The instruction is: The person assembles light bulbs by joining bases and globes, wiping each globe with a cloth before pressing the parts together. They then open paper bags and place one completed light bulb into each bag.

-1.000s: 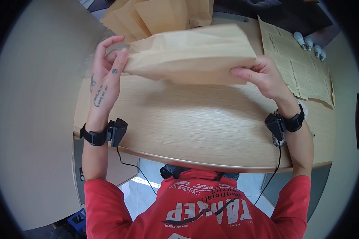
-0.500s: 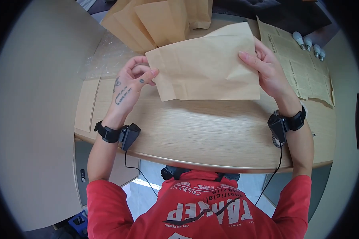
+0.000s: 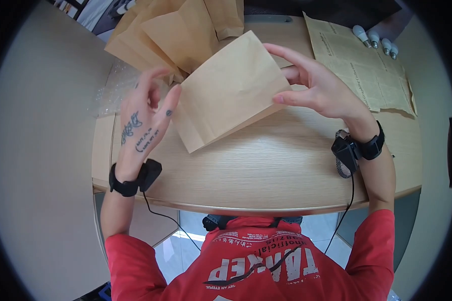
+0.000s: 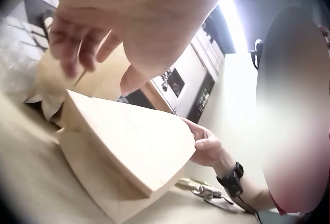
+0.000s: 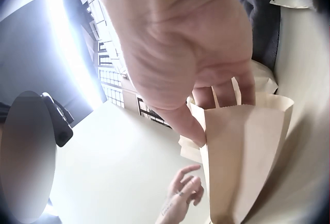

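A brown paper bag [image 3: 231, 90] is tilted over the middle of the desk, its flat bottom end toward the left and its mouth toward the right. My right hand [image 3: 321, 88] holds it at the mouth, thumb on the near edge and index finger at the far edge. In the right wrist view, several fingers reach behind the rim of the bag [image 5: 242, 157]. Beside the bag's left end, my left hand [image 3: 145, 118] hovers with loosely bent fingers and holds nothing. The left wrist view shows this hand [image 4: 139, 23] above the folded bottom of the bag [image 4: 129, 147].
More brown paper bags [image 3: 181, 35] stand at the back left, near clear bubble wrap [image 3: 118, 88]. A flat tan sheet [image 3: 103, 140] lies at the left edge. Printed paper [image 3: 356, 65] is spread at the right, with several light bulbs [image 3: 374, 39] behind it.
The bag has turned and come down and left, its left end now nearer my body. My left hand has let go of it and moved left; my right hand has spread at its mouth.
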Tool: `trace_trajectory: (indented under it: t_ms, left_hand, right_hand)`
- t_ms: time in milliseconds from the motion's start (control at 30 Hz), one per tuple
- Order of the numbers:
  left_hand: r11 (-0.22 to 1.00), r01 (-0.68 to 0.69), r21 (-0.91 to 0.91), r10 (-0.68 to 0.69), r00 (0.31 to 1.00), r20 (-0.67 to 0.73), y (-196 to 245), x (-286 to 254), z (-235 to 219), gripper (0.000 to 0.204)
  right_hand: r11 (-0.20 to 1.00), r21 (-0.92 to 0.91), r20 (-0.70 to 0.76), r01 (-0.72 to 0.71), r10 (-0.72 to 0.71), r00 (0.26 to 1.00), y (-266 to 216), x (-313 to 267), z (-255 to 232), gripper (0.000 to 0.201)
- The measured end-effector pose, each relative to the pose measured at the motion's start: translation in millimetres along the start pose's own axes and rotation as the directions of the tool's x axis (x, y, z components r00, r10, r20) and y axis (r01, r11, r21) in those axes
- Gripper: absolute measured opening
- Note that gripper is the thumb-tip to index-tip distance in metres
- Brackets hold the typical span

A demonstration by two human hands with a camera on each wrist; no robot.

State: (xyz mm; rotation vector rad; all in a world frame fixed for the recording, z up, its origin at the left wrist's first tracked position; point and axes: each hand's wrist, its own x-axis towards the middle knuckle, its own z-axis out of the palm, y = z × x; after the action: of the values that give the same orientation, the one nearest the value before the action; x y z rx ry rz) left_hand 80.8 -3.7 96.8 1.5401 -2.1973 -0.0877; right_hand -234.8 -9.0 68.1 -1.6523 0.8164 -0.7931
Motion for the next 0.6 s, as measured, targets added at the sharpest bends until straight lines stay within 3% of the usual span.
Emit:
trace_trajectory:
  t_ms: [67, 133, 200, 367, 467, 567, 600]
  left_hand:
    - [0.972, -0.232, -0.028, 0.232, 0.973, -0.005, 28.3, 17.6, -8.2, 0.029]
    - [0.86, -0.49, -0.145, 0.485, 0.872, -0.069, 42.4, 40.2, 5.0, 0.034]
    - [0.758, -0.615, -0.218, 0.62, 0.783, -0.053, 56.2, 61.0, 12.2, 0.038]
    - [0.701, -0.636, -0.321, 0.709, 0.668, 0.225, 79.5, 94.2, 19.9, 0.04]
    - [0.633, -0.674, -0.381, 0.77, 0.6, 0.218, 79.2, 102.7, 36.5, 0.034]
    - [0.638, -0.659, -0.398, 0.769, 0.574, 0.281, 81.3, 109.4, 35.5, 0.028]
    - [0.653, -0.66, -0.372, 0.756, 0.598, 0.267, 84.4, 107.1, 32.8, 0.024]
  right_hand:
    - [0.999, 0.037, 0.018, 0.01, -0.01, 1.0, -7.5, -2.3, 2.6, 0.08]
    - [0.998, 0.056, 0.021, 0.028, -0.03, 0.999, -10.4, -2.7, 2.9, 0.079]
    - [0.997, 0.059, -0.001, 0.057, -0.057, 0.998, -8.5, -5.0, 1.0, 0.079]
    - [0.997, 0.058, -0.059, 0.047, -0.044, 0.997, -15.9, -8.8, -8.8, 0.081]
    - [0.994, 0.066, -0.066, 0.092, -0.088, 0.994, -15.8, -10.3, -15.0, 0.082]
    - [0.994, 0.063, -0.055, 0.093, -0.09, 0.994, -15.6, -10.8, -22.4, 0.077]
    - [0.996, 0.045, -0.041, 0.074, -0.072, 0.997, -17.7, -12.5, -27.0, 0.073]
